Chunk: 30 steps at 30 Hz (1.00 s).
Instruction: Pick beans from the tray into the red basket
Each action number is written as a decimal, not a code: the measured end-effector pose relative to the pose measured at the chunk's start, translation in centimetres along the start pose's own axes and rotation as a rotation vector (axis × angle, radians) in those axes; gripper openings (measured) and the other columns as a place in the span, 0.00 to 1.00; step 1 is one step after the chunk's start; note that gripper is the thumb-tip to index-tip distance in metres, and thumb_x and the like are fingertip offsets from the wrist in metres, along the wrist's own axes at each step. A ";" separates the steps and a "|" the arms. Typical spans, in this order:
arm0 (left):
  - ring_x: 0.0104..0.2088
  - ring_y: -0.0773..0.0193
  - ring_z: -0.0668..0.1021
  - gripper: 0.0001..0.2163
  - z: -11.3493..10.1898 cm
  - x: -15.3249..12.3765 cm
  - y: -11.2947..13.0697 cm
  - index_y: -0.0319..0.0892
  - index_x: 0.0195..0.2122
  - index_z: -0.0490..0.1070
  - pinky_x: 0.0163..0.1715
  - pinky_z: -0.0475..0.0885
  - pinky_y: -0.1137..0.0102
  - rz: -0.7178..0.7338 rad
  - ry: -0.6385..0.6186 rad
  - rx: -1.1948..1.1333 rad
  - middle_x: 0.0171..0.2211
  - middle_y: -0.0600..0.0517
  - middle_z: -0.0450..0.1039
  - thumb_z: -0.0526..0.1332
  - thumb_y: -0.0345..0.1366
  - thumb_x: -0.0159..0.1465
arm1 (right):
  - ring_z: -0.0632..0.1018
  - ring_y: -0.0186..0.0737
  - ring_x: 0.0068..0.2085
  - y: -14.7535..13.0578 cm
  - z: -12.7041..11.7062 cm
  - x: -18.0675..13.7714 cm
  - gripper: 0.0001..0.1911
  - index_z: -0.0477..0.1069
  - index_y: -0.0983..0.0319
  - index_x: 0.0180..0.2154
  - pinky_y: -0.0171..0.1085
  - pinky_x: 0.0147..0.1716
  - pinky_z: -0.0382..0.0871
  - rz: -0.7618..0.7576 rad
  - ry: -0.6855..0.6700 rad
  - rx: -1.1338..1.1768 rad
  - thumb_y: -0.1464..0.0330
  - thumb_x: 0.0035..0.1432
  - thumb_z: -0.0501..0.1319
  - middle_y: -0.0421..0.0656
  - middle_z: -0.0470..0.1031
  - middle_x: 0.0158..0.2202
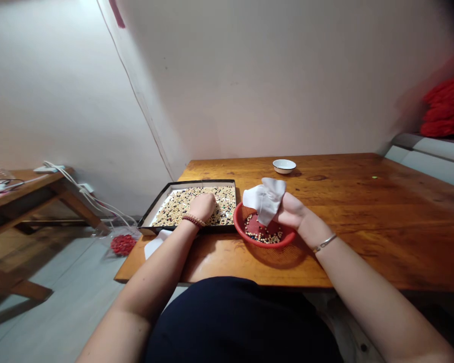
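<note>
My left hand is curled closed down among the beans in a shallow black-edged tray. Its fingertips are hidden, so whatever is in them does not show. The beans are mostly pale yellow, mixed with dark ones. My right hand, palm partly up, grips a white cloth that looks like a small bag. Below the cloth stands a red plastic basket with some pale and dark beans in its bottom. The cloth covers part of the basket's far rim.
A white bowl with a dark rim stands towards the back of the wooden table. White material lies at the tray's near side. On the floor at left is a clear bag with red contents, near another table with cables.
</note>
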<state>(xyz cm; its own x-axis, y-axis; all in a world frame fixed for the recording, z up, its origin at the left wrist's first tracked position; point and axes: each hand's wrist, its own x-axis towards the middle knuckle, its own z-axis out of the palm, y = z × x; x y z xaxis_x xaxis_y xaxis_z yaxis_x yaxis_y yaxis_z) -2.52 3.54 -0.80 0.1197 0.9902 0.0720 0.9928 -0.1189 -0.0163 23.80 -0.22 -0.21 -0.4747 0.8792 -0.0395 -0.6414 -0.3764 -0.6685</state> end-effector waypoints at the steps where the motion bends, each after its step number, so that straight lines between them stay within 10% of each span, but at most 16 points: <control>1: 0.48 0.50 0.81 0.16 0.0 0.0 0.0 0.40 0.46 0.79 0.47 0.75 0.63 0.002 -0.003 -0.003 0.47 0.40 0.80 0.51 0.35 0.69 | 0.79 0.31 0.28 0.0 0.0 0.0 0.11 0.76 0.62 0.31 0.30 0.32 0.77 0.001 0.000 0.000 0.68 0.67 0.63 0.40 0.82 0.29; 30: 0.42 0.52 0.83 0.10 0.1 0.5 0.0 0.42 0.37 0.83 0.42 0.75 0.67 -0.023 -0.085 -0.074 0.39 0.42 0.83 0.62 0.38 0.62 | 0.80 0.36 0.31 0.5 -1.5 0.7 0.06 0.77 0.62 0.34 0.36 0.36 0.78 -0.017 0.056 -0.104 0.66 0.60 0.68 0.43 0.83 0.33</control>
<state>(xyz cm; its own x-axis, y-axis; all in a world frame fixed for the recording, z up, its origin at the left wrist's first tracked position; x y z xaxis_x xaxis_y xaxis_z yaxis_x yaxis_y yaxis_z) -2.44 4.02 -0.88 0.0988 0.9950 -0.0133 0.9935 -0.0978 0.0583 24.02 0.62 -1.67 -0.4281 0.9012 -0.0673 -0.5819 -0.3319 -0.7424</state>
